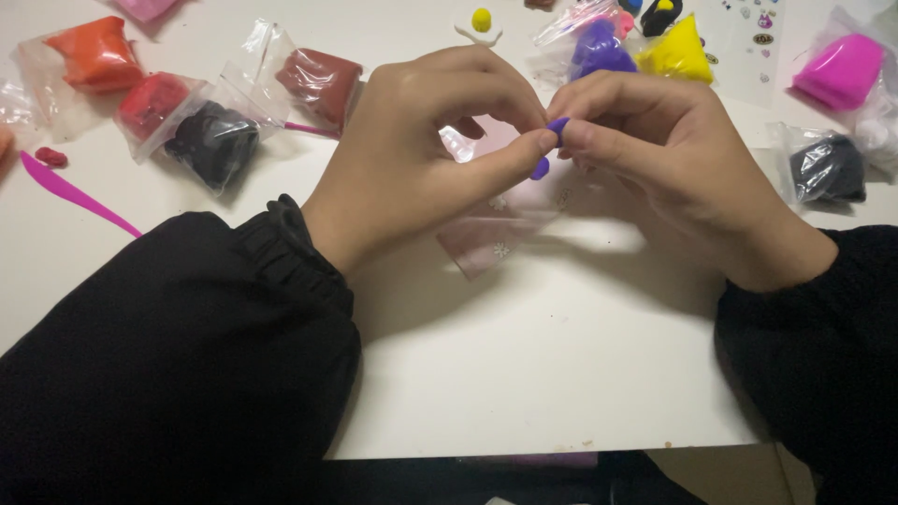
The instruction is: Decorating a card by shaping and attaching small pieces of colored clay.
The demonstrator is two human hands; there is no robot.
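My left hand and my right hand meet above the white table. Between their fingertips they pinch a small strip of purple clay, whose lower end pokes out below my left thumb. Under the hands lies a pale pink clear bag with small flower prints. Both arms wear black sleeves.
Bags of clay lie around: orange, red, black, dark red, purple, yellow, magenta and another black. A pink plastic knife is at left. A white-and-yellow clay piece sits at the far edge.
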